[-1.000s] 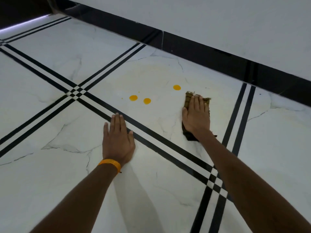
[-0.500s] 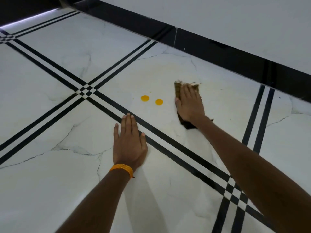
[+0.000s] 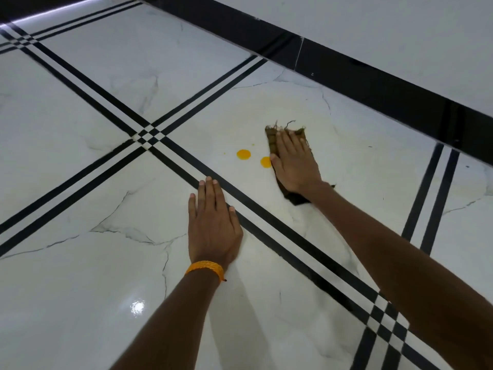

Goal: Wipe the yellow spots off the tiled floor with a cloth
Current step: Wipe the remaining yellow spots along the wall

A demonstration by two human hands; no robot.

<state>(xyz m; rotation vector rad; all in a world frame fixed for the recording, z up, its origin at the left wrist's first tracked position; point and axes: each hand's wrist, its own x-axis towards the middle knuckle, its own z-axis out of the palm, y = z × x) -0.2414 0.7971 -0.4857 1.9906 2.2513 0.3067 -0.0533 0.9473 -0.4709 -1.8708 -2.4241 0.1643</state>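
My right hand (image 3: 294, 166) lies flat, fingers together, pressing the cloth (image 3: 272, 141) to the tiled floor (image 3: 80, 263). Two yellow spots remain just left of it: the near spot (image 3: 265, 162) touches my thumb, maybe partly covered; the far spot (image 3: 243, 154) sits beyond. The cloth's long axis points away from me. My left hand (image 3: 213, 222) rests flat, empty, farther off. No writing visible.

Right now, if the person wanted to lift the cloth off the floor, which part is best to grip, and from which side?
Probably the frayed far edge of the cloth, pinched from above on the wall side. The right hand lies flat on the middle, so only that edge and a dark near corner show. Loose threads stick out there, and it lies away from the nearer yellow spot.
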